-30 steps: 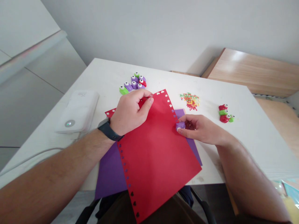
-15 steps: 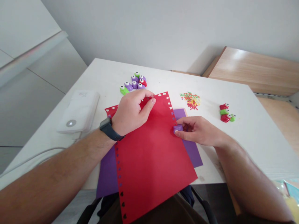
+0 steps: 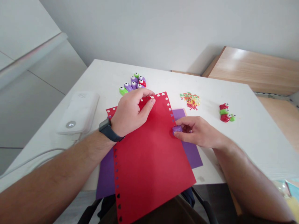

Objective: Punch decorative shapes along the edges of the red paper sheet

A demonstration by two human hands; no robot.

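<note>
A red sheet of paper (image 3: 151, 152) has small flower and heart holes along its left, top and upper right edges. My left hand (image 3: 134, 109), with a dark watch (image 3: 109, 129) on the wrist, pinches the sheet at its top edge. My right hand (image 3: 197, 130) is closed around a purple paper punch (image 3: 177, 129), which sits on the sheet's right edge just below the last holes there. My fingers hide part of the punch. Beneath the red sheet lies purple paper (image 3: 192, 154), showing on both sides.
Several green, purple and red punches (image 3: 134, 84) stand beyond my left hand. A pile of coloured paper bits (image 3: 190, 100) lies at the back, and more punches (image 3: 226, 113) are at right. A white power bank (image 3: 79, 113) with a cable (image 3: 50, 151) rests on the white table (image 3: 243, 155).
The red sheet's lower end has swung slightly to the left. Both hands keep almost the same places and grips.
</note>
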